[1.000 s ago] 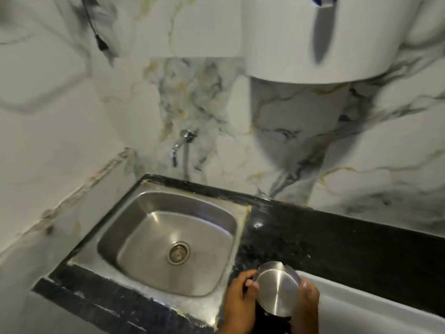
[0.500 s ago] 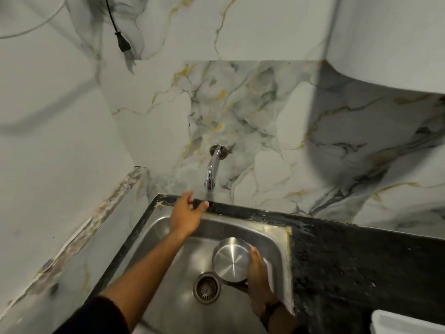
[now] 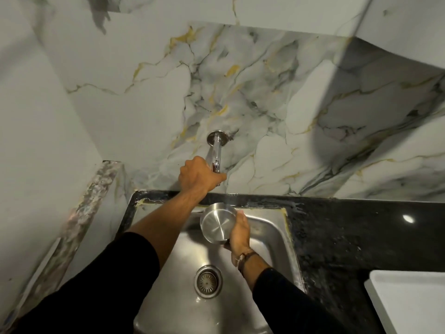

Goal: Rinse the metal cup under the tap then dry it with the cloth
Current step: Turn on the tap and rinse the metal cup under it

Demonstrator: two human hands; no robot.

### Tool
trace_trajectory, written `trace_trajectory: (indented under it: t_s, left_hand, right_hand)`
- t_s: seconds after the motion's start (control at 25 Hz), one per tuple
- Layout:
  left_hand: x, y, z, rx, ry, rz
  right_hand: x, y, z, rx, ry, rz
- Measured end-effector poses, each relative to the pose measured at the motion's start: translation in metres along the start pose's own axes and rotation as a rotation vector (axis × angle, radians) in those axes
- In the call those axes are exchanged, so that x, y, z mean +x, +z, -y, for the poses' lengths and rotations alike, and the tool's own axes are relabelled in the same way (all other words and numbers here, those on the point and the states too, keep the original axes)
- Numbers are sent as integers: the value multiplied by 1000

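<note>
Steel cup (image 3: pixel 215 225) clamped in right hand (image 3: pixel 238 233) over sink (image 3: pixel 269 227) back edge; left hand (image 3: pixel 197 175) gripping tap (image 3: pixel 216 150).

Scene was dim and greenish-grey. One small white glare spot sat on the black speckled stone bench (image 3: pixel 361 227). A broad soft shadow crossed the veined marble wall tiles (image 3: pixel 265 97) at upper right. Wide-angle bending was strong at edges; left border was smeared, centre acceptably sharp.

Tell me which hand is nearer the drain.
Right. The right hand holds the cup over the sink, just above the drain; the left hand is up at the tap on the wall.
</note>
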State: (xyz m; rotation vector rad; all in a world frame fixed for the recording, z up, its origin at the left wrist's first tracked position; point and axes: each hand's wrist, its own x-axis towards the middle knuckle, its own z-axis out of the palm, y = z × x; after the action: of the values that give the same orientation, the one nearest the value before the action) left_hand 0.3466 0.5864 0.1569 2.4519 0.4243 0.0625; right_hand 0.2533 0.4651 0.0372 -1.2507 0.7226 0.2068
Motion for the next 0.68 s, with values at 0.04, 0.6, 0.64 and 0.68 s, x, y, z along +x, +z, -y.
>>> trace_trajectory:
  t_s: [0.04,0.6,0.64,0.68]
  left_hand:
    - [-1,-1,-3,-2,-18,-10]
    - [0,1,-8,-18,4,-33]
    - [3,0,-7,-36,4,19]
    - [8,-2,-5,-48,7,97]
  right_hand:
    - [1,3,0,18,-9,4]
    - [24,31,-1,69,-68,-62]
    - [27,30,-1,73,-66,-59]
    - [29,28,-1,77,-62,-56]
